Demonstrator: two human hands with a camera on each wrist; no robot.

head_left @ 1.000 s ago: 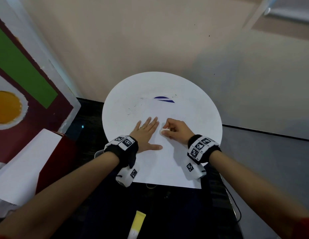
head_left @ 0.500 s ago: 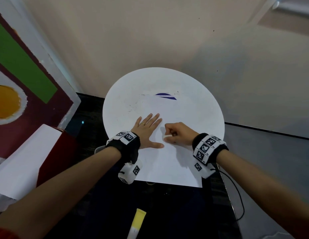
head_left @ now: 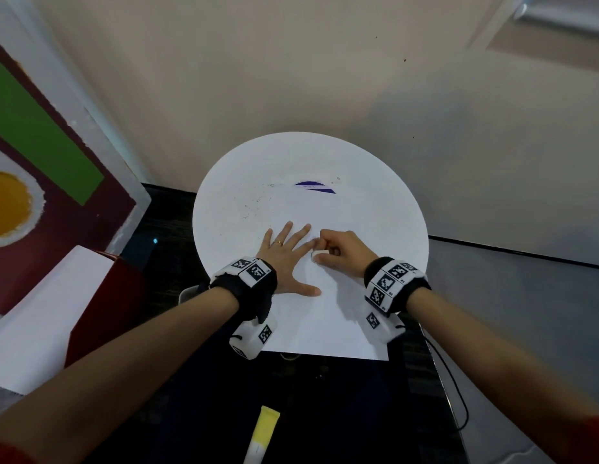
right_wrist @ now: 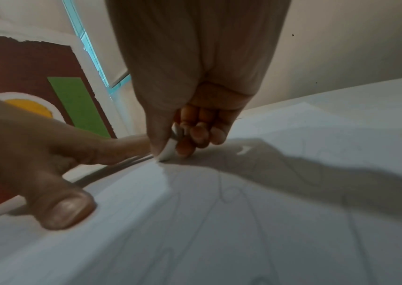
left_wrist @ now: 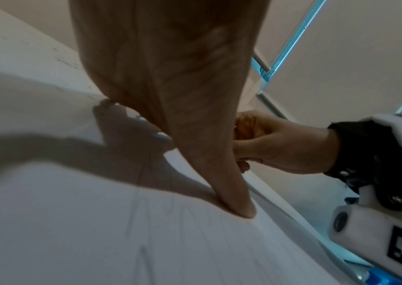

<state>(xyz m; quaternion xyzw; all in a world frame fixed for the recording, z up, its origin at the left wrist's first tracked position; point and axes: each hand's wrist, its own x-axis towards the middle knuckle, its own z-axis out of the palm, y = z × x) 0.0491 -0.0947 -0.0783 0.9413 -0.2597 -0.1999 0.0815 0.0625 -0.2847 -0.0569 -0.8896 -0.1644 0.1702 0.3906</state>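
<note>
1. Beige walls meet in a corner behind the round white table [head_left: 375, 182], and a sheet of white paper [head_left: 324, 323] lies on it.
2. Paper and table are almost the same white, so in the head view the far edge of the sheet is hard to make out. Only its near edge is sharp, against the dark floor.
3. Thin pencil lines [right_wrist: 222, 192] on the paper show only in the wrist views, and I cannot tell what they draw.
4. Fingers hide most of the eraser [right_wrist: 168, 150]. From the head view it is only a small pale spot.
5. On the floor, a yellow and white object [head_left: 263, 433] is cut off by the bottom border.
6. Free white surface lies beyond the fingertips up to a blue mark [head_left: 313, 187], and also to the right. At the left stands a coloured board [head_left: 40, 145].
7. The left hand [head_left: 284, 259] lies flat on the paper with straight, spread fingers and grips nothing.
8. The right hand [head_left: 341, 251] has curled fingers and pinches the eraser between thumb and forefinger.
9. The eraser's lower tip touches the paper just beside the left forefinger, in the angle between that finger and the left thumb.
</note>
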